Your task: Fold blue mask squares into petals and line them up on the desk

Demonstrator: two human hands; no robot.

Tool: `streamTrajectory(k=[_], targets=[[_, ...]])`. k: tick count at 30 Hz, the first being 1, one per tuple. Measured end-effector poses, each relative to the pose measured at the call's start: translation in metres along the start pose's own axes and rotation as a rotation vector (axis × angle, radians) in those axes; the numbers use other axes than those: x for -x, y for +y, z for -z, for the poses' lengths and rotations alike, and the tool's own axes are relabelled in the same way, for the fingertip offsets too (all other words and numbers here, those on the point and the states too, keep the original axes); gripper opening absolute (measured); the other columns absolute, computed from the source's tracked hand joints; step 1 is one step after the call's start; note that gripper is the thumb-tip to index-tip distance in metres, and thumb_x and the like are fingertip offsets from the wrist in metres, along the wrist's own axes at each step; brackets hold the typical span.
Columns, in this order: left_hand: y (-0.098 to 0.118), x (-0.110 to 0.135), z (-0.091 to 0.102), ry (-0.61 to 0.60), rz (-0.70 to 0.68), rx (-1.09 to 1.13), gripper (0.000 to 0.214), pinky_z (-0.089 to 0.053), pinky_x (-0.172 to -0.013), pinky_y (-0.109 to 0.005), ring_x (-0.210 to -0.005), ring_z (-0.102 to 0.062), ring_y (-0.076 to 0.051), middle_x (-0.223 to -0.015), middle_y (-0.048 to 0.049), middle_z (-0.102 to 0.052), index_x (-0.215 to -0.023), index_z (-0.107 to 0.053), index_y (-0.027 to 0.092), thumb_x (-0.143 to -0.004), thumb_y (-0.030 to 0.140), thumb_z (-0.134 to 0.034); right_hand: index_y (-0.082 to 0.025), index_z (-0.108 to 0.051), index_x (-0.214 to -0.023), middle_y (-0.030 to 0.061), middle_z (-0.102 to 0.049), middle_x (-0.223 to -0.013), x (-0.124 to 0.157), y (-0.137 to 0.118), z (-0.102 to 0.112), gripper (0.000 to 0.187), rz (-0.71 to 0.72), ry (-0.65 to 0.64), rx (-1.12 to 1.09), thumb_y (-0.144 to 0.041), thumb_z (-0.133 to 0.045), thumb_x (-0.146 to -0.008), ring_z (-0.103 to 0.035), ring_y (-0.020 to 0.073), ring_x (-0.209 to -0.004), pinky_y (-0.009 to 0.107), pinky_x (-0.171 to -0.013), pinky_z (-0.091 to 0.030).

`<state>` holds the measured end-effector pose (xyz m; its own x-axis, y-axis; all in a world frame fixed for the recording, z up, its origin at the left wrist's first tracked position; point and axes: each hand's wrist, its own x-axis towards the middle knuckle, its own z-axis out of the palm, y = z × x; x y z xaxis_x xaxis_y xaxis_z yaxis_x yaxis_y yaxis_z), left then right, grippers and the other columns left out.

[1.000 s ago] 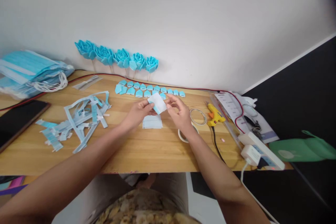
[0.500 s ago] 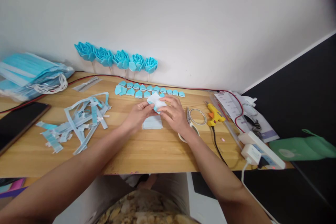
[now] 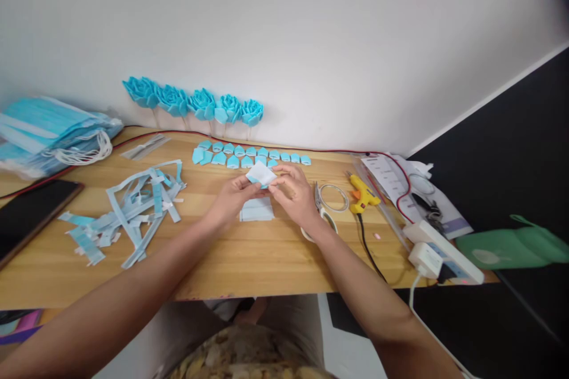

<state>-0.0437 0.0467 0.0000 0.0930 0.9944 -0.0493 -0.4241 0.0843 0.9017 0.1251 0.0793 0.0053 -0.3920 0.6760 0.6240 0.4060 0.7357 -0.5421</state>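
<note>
No text, label, brand or number can be read. Rows of small print are borne by the sheet at the right of the desk, but the characters are too small and blurred to be made out. A pale patch is carried by the green pouch; whether lettering is included cannot be told. A small red light is shown on the power strip.
</note>
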Motion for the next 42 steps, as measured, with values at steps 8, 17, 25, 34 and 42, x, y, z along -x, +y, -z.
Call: streamTrajectory(k=[8, 17, 25, 34, 42], targets=[[0.0060, 0.0027, -0.0038, -0.022, -0.001, -0.121, 0.041, -0.048, -0.094, -0.045, -0.091, -0.069, -0.028, -0.094, -0.0084, -0.075, -0.097, -0.068, 0.013, -0.067, 0.040, -0.077, -0.021, -0.060, -0.081, 0.0021, -0.066, -0.092, -0.0010, -0.0003, -0.0023, 0.004, -0.209, -0.014, -0.184, -0.019, -0.058, -0.082, -0.062, 0.0160, -0.090, 0.029, -0.082, -0.047], [0.0055, 0.0016, -0.0031, -0.023, -0.040, -0.160, 0.032, -0.052, -0.086, -0.042, -0.081, -0.070, -0.025, -0.083, -0.0062, -0.074, -0.093, -0.067, 0.015, -0.067, 0.032, -0.073, -0.020, -0.060, -0.078, -0.0002, -0.064, -0.077, -0.0004, -0.0020, -0.0014, 0.007, -0.339, -0.031, -0.225, -0.026, -0.057, -0.082, -0.056, 0.0135, -0.070, 0.026, -0.069, -0.045], [0.0055, -0.0006, -0.0020, -0.038, -0.041, -0.207, 0.029, -0.053, -0.079, -0.039, -0.074, -0.069, -0.023, -0.075, -0.0042, -0.072, -0.095, -0.068, 0.015, -0.067, 0.024, -0.068, -0.021, -0.061, -0.104, -0.0016, -0.058, -0.074, 0.0008, 0.0025, -0.0047, 0.024, -0.409, -0.047, -0.358, -0.029, -0.059, -0.081, -0.053, 0.0124, -0.067, 0.025, -0.064, -0.043], [0.0047, -0.0028, 0.0021, 0.121, -0.133, -0.195, 0.058, -0.050, -0.076, -0.032, -0.070, -0.065, -0.017, -0.075, -0.0019, -0.070, -0.128, -0.053, 0.013, -0.074, 0.030, -0.067, -0.023, -0.052, -0.128, 0.0009, -0.063, -0.088, 0.0024, 0.0056, -0.0097, 0.049, -0.466, -0.194, -0.684, -0.029, -0.062, -0.080, -0.058, 0.0137, -0.077, 0.026, -0.071, -0.047], [0.0075, 0.0001, 0.0019, 0.066, -0.049, -0.395, 0.029, -0.040, -0.059, -0.026, -0.058, -0.051, -0.013, -0.061, -0.0010, -0.061, -0.063, -0.067, 0.016, -0.071, 0.044, -0.069, -0.022, -0.058, -0.119, -0.0034, -0.053, -0.070, -0.0004, 0.0032, -0.0078, 0.042, -0.478, -0.117, -0.601, -0.030, -0.065, -0.079, -0.050, 0.0108, -0.062, 0.023, -0.061, -0.043]])
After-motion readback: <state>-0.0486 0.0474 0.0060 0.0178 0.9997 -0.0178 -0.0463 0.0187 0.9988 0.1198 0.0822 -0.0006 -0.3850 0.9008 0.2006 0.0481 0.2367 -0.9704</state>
